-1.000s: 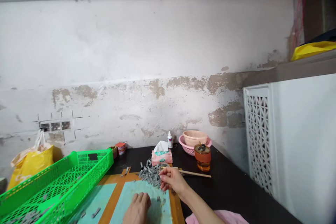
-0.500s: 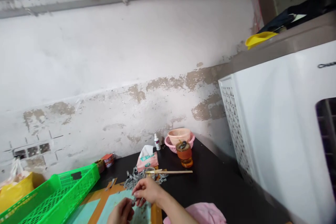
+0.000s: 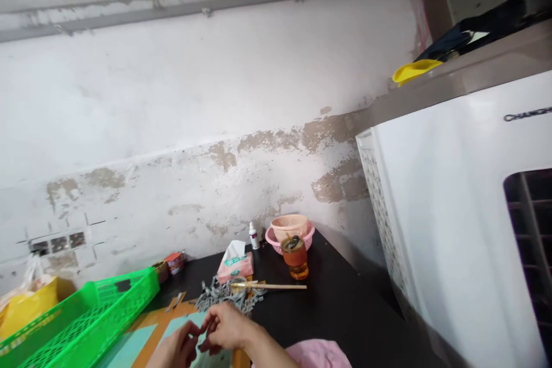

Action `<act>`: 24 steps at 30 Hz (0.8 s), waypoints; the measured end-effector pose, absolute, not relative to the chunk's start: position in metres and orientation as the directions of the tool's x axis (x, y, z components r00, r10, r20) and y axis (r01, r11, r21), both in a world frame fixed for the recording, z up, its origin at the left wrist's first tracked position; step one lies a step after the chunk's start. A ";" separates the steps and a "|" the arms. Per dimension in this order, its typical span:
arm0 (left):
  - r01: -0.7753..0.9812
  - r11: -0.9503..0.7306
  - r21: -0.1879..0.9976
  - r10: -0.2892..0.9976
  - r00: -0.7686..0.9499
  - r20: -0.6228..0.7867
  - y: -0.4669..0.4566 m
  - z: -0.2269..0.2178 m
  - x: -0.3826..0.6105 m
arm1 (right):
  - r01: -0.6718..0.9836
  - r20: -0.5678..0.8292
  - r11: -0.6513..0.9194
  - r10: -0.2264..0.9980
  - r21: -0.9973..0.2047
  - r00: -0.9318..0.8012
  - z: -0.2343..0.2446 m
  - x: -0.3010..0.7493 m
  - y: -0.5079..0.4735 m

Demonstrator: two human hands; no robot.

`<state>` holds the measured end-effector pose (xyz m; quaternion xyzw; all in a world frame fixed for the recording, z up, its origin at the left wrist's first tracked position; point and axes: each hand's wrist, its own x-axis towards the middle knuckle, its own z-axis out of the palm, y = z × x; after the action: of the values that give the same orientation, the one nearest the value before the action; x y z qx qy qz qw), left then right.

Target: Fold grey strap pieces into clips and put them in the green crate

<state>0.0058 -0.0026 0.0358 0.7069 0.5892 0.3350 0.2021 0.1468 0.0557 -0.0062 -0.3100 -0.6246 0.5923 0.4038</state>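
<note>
Head view, left hand (image 3: pixel 175 349) and right hand (image 3: pixel 226 328) fingertips meeting, grip contents unclear, grey strip pile (image 3: pixel 226 294) just beyond

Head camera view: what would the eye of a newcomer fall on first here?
The bright green perforated plastic tray at the lower left stands out most against the peeling white wall. At the right stands a large white appliance casing. At the bottom centre, the left hand and right hand meet at the fingers over a pale blue mat, with a pile of small grey pieces beyond them.
</note>
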 end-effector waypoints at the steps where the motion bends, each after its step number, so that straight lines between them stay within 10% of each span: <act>1: 0.679 -0.204 0.705 0.973 0.064 0.220 -0.006 0.043 0.005 | -0.076 0.138 0.116 0.873 -0.990 -0.468 -0.006 0.148 0.055; 12: 0.249 -0.113 0.962 0.992 -0.020 0.122 -0.015 0.045 -0.012 | -0.130 0.241 0.209 0.912 -0.969 -0.333 -0.005 0.165 0.055; 24: -0.107 -0.039 0.994 0.996 0.081 0.048 0.025 0.005 0.012 | -0.301 0.181 0.088 0.938 -0.950 -0.297 0.000 0.167 0.050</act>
<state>0.0121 0.0246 0.0047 0.5043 0.4407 0.5151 0.5350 0.1674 0.0496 0.0003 -0.2996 -0.5314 0.6050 0.5117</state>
